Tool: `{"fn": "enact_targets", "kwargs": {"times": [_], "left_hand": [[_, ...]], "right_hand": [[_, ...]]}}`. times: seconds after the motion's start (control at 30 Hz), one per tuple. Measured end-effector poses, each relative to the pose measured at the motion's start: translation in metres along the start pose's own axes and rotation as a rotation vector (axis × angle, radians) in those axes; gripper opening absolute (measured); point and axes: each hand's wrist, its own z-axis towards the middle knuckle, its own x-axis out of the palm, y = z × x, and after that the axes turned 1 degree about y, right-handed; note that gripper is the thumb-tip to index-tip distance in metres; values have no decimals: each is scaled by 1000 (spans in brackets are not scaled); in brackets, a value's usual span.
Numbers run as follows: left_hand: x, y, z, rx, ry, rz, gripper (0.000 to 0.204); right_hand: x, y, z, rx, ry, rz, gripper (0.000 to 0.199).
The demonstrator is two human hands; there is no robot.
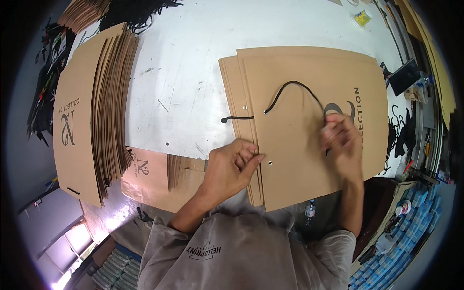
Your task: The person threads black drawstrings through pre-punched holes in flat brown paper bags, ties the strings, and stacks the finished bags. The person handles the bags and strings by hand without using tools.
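Flat brown paper bags with dark print lie stacked before me, and the top paper bag [299, 135] has eyelets near its left edge. A black cord [293, 82] comes up through its upper eyelet and arcs right to my right hand. The cord's knotted end [224, 120] sticks out past the left edge of the stack. My left hand [234, 162] is closed, its thumb and fingers pinching the bag's left edge near the lower eyelet [270, 163], which has no cord through it. My right hand [342, 137], slightly blurred, is closed on the cord over the bag's printed side.
A tall stack of brown bags [113, 111] stands at the left of the white table [179, 77]. Black cords [137, 12] lie heaped at the far left, others [403, 130] at the right. A small yellow-and-white cup [361, 18] and a phone-like dark device [405, 77] sit at the right.
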Motion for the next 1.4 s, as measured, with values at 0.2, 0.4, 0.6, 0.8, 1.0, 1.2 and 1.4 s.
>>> {"fn": "enact_targets", "kwargs": {"times": [0.2, 0.4, 0.6, 0.8, 1.0, 1.2, 1.4], "left_hand": [[12, -1, -3, -91, -12, -232, 20], [7, -1, -2, -68, 167, -537, 40], [7, 2, -6, -54, 308, -428, 62], [19, 10, -4, 79, 259, -417, 61], [26, 17, -6, 102, 147, -391, 55], [10, 13, -20, 193, -32, -128, 33], [5, 17, -15, 269, -41, -69, 21]], "right_hand": [[47, -27, -45, -301, 208, 36, 24], [63, -44, -54, -334, 17, 48, 11], [69, -48, -54, -404, 11, 41, 13], [62, -45, -47, -525, 92, -38, 16], [55, -44, -48, -418, 162, -71, 28], [69, -39, -59, -412, 90, -113, 43], [93, -28, -65, -418, 22, -388, 50]]}}
